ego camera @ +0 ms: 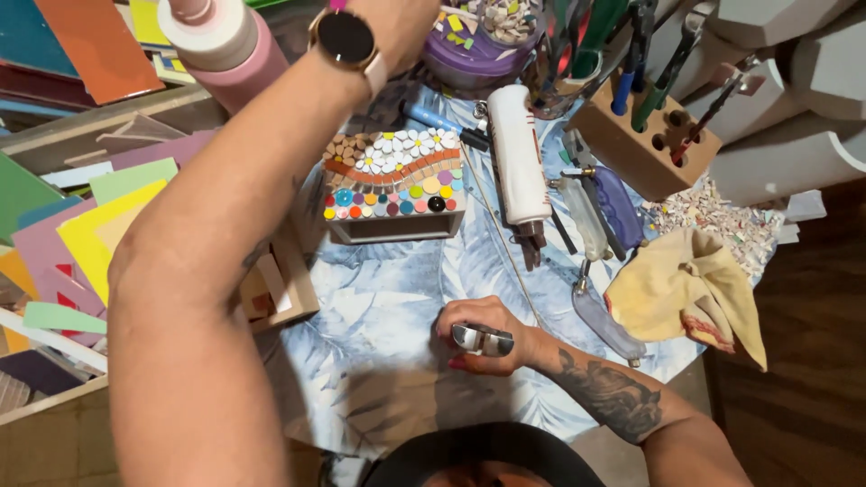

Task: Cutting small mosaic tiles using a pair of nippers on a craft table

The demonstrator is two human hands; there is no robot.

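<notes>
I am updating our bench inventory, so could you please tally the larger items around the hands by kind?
Mosaic box: 1
White handheld tool: 1
Wooden tool block: 1
Yellow rag: 1
Pink bottle: 1
Silver tool, held in the right hand: 1
Total: 6

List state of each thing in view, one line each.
left hand: raised, reaching toward the purple bowl; grip unclear, cut off by the frame
right hand: closed around a small metal tool
mosaic box: top partly tiled, standing on the leaf-print cloth
purple bowl: holds tile pieces
wooden tool block: tilted, tools in some holes
yellow rag: crumpled
</notes>
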